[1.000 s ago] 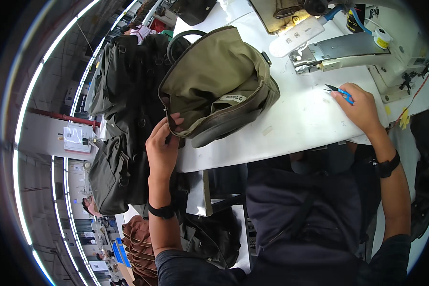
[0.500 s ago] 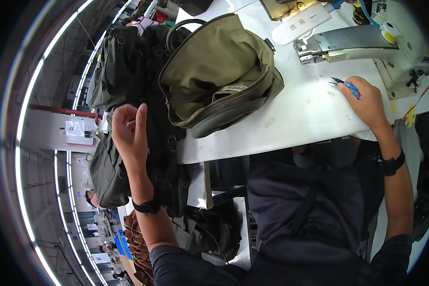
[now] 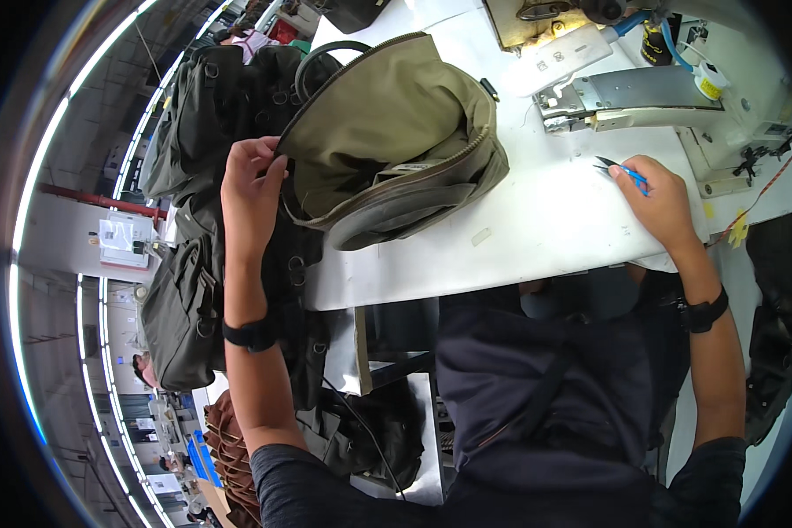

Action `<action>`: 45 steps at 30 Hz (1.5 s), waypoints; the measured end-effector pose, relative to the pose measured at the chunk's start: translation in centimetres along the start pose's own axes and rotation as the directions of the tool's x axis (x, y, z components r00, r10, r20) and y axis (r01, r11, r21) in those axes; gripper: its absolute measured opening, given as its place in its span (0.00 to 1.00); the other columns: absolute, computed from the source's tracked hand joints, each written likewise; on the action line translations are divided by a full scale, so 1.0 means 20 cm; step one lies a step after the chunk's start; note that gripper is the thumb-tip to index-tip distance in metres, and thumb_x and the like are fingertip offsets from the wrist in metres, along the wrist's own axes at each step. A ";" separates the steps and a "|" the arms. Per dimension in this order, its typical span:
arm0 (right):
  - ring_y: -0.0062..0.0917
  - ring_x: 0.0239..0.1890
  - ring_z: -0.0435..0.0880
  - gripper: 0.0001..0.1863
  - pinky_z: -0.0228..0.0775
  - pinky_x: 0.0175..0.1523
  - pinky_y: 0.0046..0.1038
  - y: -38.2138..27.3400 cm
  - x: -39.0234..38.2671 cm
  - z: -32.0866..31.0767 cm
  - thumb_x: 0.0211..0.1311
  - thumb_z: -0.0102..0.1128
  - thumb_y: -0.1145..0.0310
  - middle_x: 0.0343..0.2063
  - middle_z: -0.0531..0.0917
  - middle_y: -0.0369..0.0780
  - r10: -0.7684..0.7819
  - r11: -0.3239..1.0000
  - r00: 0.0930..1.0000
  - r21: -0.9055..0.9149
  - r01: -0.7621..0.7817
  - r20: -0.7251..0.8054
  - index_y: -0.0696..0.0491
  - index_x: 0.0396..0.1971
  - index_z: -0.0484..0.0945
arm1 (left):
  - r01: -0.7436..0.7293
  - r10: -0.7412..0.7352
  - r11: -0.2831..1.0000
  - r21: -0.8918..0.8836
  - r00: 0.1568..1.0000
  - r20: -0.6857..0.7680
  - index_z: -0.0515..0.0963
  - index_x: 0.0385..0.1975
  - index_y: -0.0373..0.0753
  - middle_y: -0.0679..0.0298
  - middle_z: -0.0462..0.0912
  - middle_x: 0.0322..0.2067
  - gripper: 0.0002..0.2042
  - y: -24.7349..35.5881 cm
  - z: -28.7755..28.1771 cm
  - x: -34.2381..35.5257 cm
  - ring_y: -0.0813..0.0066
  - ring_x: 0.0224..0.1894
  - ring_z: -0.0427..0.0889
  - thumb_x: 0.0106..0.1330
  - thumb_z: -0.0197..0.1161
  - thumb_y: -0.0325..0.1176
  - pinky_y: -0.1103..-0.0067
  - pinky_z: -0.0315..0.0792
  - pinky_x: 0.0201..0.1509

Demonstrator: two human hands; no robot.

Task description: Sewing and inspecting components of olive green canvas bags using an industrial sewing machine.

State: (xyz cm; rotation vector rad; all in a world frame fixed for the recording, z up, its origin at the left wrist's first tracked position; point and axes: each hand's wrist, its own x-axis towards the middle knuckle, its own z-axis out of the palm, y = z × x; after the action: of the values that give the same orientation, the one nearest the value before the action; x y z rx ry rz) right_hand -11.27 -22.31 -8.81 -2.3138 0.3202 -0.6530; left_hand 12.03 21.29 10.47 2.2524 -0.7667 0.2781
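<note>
Left hand (image 3: 251, 189) is gripping the near-left edge of the olive-green bag (image 3: 396, 141), fingers pinched closed on the fabric by the zipper rim. The bag is lying on its side at the left end of the white worktable (image 3: 519, 238), opening gaping, partly overhanging the table's left edge. Right hand (image 3: 664, 198) is resting on the table well to the right of the bag, fingers curled around small blue-handled snips (image 3: 620, 169) with the tips pointing left. Both wrists are wearing black bands.

Table top is white and lightly scuffed, with a small scrap (image 3: 481, 236) sitting on it just below the bag. Along the far side, a sewing machine (image 3: 625, 88) is sitting with a grey metal bed and cream body; a thread spool (image 3: 708, 81) is standing near it on the right. Table edge is curving toward the frame rim.

Left of the table, a stack of dark-green and black bags (image 3: 211, 202) is hanging or piling beside the bench, straps and buckles showing. Beyond them, a factory floor with long rows of ceiling strip lights (image 3: 22, 238) bending round the left rim. The person's dark clothing is filling the lower centre.
</note>
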 end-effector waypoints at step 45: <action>0.37 0.29 0.86 0.09 0.77 0.37 0.32 0.01 0.00 0.00 0.70 0.70 0.67 0.29 0.86 0.46 -0.131 0.991 0.989 -0.022 0.129 -0.065 0.57 0.34 0.84 | -0.321 -0.053 0.913 0.252 0.520 0.852 0.82 0.58 0.31 0.47 0.88 0.41 0.34 0.23 -0.05 0.19 0.47 0.53 0.84 0.56 0.82 0.48 0.65 0.74 0.65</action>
State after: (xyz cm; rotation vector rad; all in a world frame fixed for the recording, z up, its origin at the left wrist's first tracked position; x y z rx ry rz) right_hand -11.20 -22.45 -9.02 -2.3482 0.2072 -0.7953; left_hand 12.32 17.77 15.22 2.6705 -1.5124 -0.7755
